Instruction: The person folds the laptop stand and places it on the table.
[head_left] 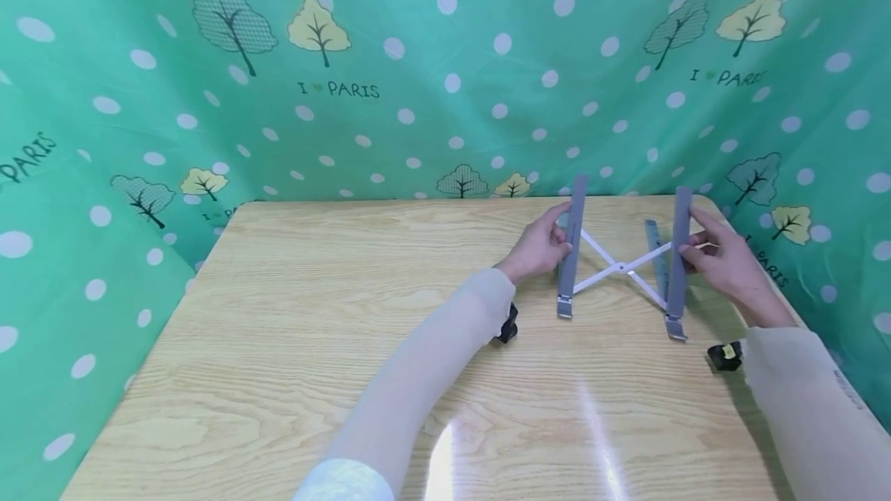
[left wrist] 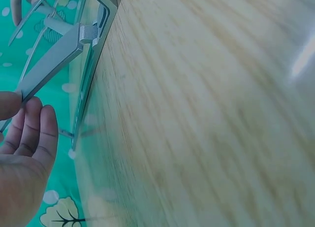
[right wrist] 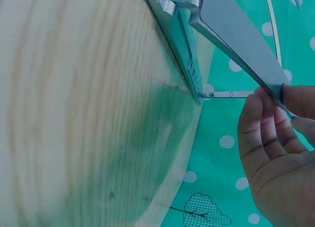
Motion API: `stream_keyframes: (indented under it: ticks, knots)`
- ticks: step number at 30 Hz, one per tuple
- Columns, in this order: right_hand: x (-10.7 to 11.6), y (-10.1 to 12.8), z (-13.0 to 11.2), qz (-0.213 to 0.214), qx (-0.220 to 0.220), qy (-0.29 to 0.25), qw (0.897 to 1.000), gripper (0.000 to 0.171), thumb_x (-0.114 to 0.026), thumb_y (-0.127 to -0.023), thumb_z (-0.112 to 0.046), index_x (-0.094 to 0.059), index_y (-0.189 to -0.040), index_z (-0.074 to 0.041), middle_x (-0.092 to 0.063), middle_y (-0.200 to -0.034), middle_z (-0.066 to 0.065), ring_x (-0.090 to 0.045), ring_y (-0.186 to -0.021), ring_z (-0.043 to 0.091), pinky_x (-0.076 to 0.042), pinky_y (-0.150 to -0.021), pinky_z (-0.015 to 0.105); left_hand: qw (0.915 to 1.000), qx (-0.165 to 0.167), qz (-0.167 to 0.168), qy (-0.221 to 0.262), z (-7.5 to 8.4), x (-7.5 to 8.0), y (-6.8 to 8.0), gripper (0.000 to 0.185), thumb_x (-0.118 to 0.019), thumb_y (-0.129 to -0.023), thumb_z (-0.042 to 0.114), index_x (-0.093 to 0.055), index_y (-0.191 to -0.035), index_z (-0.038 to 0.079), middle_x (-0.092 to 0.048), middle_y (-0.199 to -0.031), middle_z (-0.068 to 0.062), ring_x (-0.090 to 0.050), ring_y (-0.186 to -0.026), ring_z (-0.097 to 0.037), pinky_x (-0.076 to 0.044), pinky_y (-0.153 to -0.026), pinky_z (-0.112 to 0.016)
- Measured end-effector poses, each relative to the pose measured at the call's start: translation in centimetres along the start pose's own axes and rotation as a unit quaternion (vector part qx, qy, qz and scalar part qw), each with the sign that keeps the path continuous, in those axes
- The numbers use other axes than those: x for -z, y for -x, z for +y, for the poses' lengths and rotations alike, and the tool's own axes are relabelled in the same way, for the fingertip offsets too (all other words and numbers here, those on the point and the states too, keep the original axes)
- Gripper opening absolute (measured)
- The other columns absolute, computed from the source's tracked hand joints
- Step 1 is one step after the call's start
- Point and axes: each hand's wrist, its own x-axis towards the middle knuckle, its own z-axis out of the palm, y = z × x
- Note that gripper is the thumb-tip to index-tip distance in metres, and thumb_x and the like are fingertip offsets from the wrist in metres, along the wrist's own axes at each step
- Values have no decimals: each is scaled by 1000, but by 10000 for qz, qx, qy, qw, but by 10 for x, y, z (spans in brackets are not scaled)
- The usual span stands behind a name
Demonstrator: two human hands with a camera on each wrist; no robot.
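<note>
**Two hands on one folding stand**

Both of your hands are on the folding stand (head_left: 622,261), which sits on the wooden table (head_left: 348,331) toward its far right part, close to the back edge. Use the stand as your marker for everything else.

Your left hand (head_left: 539,247) is at the stand's left grey bar (head_left: 572,250). The thumb and fingers pinch that bar about halfway along its length, and the left wrist view shows the thumb (left wrist: 7,105) pressed on the bar's end with the fingers (left wrist: 37,133) lying straight beside it. So the grasp is a light pinch on the left bar, not a full fist.

Your right hand (head_left: 724,261) is at the stand's right grey bar (head_left: 678,261). The fingertips close on the bar from the outer side, and the right wrist view shows the fingers (right wrist: 261,138) curled up against the bar's underside while the thumb sits on top. That hand is grasping the right bar.

Between the two bars, the white crossed struts (head_left: 619,267) form an X, spread open, with the joint roughly midway. Both bars stand tilted, their near ends resting on the table and their far ends raised. A thinner grey strip (head_left: 656,257) lies just inside the right bar.

Behind the stand and on either side of it hangs a green cloth (head_left: 445,60) printed with white dots, trees and lettering. A small black wrist camera (head_left: 508,325) sits under your left forearm, near the stand's left foot, and another (head_left: 725,356) is near its right foot.
</note>
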Motion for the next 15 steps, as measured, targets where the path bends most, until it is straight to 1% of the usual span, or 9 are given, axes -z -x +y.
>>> stream_keyframes:
  ticks: [2,8,12,15]
  knots:
    - [-1,0,-1,6,13,-13,10000,67,-49,-100,-17,-10,-154,-23,-50,-109,19,-58,-76,4,-57,-66,33,10000,30,13,13,0,2,1,79,-64,-88,0,-26,-151,28,-57,-89,-1,-56,-72,-11,-52,-64,-18]
    - [-5,-1,-7,-84,-167,-6,9998,68,-47,-100,-18,-7,-154,-28,-47,-111,15,-58,-85,14,-57,-69,31,10000,6,55,0,-1,7,4,78,-64,-88,0,-26,-151,24,-57,-89,-2,-57,-74,-11,-52,-66,-18]
    - [-7,-1,-11,-149,-197,-93,9997,68,-47,-100,-18,-7,-154,-29,-46,-111,14,-58,-89,23,-57,-71,30,10000,-36,67,-16,-3,11,6,77,-64,-88,0,-26,-151,22,-58,-89,-2,-58,-74,-11,-52,-66,-18]
    - [-10,-2,-13,-166,-147,-189,9996,68,-47,-100,-17,-7,-154,-28,-45,-110,14,-57,-90,26,-57,-71,31,10000,-60,37,6,-4,14,8,78,-64,-88,0,-25,-151,23,-58,-89,-2,-58,-74,-12,-52,-67,-18]
